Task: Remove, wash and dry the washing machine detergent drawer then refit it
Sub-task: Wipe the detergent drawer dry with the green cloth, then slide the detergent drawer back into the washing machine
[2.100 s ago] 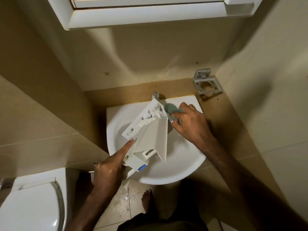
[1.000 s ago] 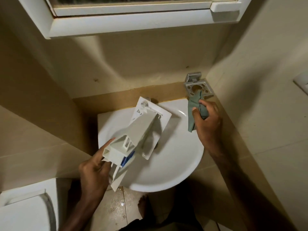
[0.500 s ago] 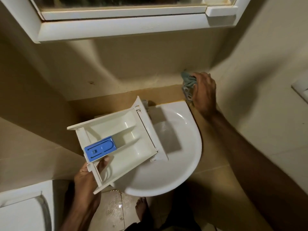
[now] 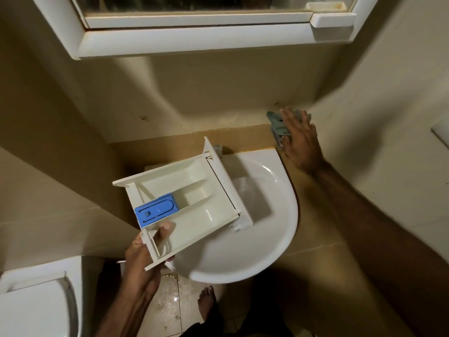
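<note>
Head view: the detergent drawer [image 4: 184,203] is a hard, cream-white plastic tray with smooth moulded compartments, open side up, and a glossy blue insert [image 4: 156,211] seated in its near-left compartment. Its flat front panel stands as a tall wall along the right end. The left hand [image 4: 145,254] holds the drawer by its near-left corner, thumb pressed inside the tray and fingers underneath, so the drawer hangs tilted above the left part of the sink [image 4: 262,229]. The sink is a rounded, shiny white ceramic basin whose right half lies uncovered; its curved front rim overhangs a wet, speckled tile floor [image 4: 167,305] where a bare foot [image 4: 206,302] stands. The right hand [image 4: 300,139] is spread flat, fingers wide, resting on a crumpled grey-green cloth [image 4: 278,125] at the back right corner beside the sink, well apart from the drawer. A white-framed cabinet [image 4: 194,37] juts out overhead. A white toilet [image 4: 36,305] crowds the lower left, close to the left forearm.
</note>
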Demonstrator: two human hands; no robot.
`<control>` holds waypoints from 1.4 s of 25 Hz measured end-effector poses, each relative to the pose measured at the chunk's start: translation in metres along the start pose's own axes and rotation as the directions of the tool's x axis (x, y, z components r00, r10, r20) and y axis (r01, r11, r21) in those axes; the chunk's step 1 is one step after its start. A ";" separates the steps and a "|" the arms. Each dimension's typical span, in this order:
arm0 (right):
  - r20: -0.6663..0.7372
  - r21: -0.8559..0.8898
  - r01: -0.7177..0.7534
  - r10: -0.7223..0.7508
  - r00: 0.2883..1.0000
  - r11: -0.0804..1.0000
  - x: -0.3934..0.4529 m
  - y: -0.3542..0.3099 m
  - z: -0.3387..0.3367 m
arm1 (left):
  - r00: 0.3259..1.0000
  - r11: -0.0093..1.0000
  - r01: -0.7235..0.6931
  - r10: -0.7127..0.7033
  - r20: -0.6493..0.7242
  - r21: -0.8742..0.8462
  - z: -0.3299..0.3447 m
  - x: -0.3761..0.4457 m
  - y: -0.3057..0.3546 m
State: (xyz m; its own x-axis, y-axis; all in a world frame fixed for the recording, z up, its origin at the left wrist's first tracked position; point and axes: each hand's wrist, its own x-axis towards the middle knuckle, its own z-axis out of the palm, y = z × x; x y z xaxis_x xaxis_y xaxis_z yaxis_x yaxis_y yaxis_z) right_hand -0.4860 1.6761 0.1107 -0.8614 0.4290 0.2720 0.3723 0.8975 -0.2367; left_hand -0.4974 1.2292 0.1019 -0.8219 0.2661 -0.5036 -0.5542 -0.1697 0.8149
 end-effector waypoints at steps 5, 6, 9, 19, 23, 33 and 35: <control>0.003 0.315 -0.170 0.178 0.984 0.934 -0.031 -0.044 -0.026 | 1.000 0.999 0.019 -0.018 0.023 -0.040 -0.011 -0.003 -0.004; 0.072 0.474 -0.237 0.231 0.970 0.848 -0.047 -0.066 -0.029 | 1.000 0.999 0.028 -0.028 0.004 -0.029 -0.011 -0.007 -0.002; 0.482 0.679 -0.516 0.212 0.850 0.522 -0.097 -0.134 -0.042 | 0.999 0.998 0.038 -0.037 0.025 -0.052 -0.015 -0.015 -0.003; 0.746 0.652 -0.680 -0.122 0.655 0.337 -0.168 -0.185 -0.072 | 0.997 0.998 -0.021 0.025 -0.076 0.063 -0.029 -0.090 -0.020; 0.738 0.646 -0.637 -0.130 0.662 0.421 -0.184 -0.198 -0.062 | 0.998 0.998 -0.054 0.053 -0.042 -0.031 -0.049 -0.121 -0.029; 0.771 0.636 -0.643 -0.307 0.559 0.426 -0.244 -0.308 -0.025 | 0.846 0.827 -0.209 -0.116 -0.521 -0.522 -0.163 -0.226 -0.080; 0.787 0.617 -0.670 -0.358 0.503 0.414 -0.264 -0.342 -0.015 | 0.770 0.831 -0.245 -0.147 -0.621 -0.500 -0.179 -0.250 -0.105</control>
State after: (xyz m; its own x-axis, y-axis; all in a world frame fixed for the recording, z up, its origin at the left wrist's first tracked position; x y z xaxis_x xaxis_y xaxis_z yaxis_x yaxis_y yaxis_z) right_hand -0.3811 1.2578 0.1339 -0.8386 -0.1857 -0.5121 0.5177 0.0205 -0.8553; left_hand -0.2578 1.0102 0.0907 -0.6333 -0.3595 -0.6854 -0.3250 -0.6802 0.6570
